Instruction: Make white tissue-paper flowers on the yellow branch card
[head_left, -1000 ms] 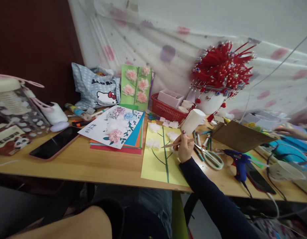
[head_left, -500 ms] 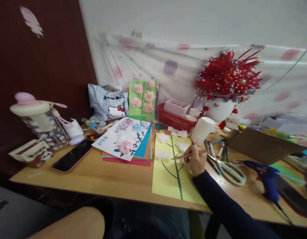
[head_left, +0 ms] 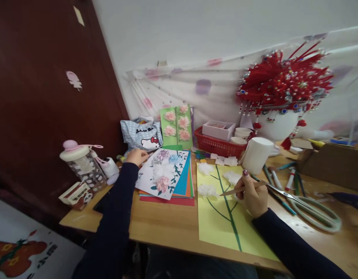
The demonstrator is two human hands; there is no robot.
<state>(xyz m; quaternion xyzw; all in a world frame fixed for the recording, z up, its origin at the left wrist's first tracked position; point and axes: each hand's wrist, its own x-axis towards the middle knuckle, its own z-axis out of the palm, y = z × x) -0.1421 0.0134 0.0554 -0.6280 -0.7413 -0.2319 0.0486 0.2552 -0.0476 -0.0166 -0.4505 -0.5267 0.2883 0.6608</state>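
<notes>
My right hand [head_left: 254,199] is closed around a thin brown pointed stick [head_left: 232,191], over the yellow paper [head_left: 213,228]. A green branching stem [head_left: 231,219] is on this paper, with several white ruffled flowers [head_left: 207,190] along it. The stick's tip is close to the left middle flower. My left hand [head_left: 136,157] reaches to the far left, by the upper left corner of a white sheet with colored flowers [head_left: 149,182]. Its fingers are drawn together, and what they hold, if anything, I cannot make out.
Scissors [head_left: 309,213] and markers [head_left: 290,180] lie right of the yellow paper. Behind it stand a white roll [head_left: 256,155] and a red basket [head_left: 221,148]. A blue checked bag [head_left: 141,133] and a bottle [head_left: 83,166] are left. A glue gun [head_left: 348,199] sits at the right edge.
My left arm has come into view and stretches across the phone to the back left. The view has turned left. My right hand keeps the brown stick over the yellow paper.
</notes>
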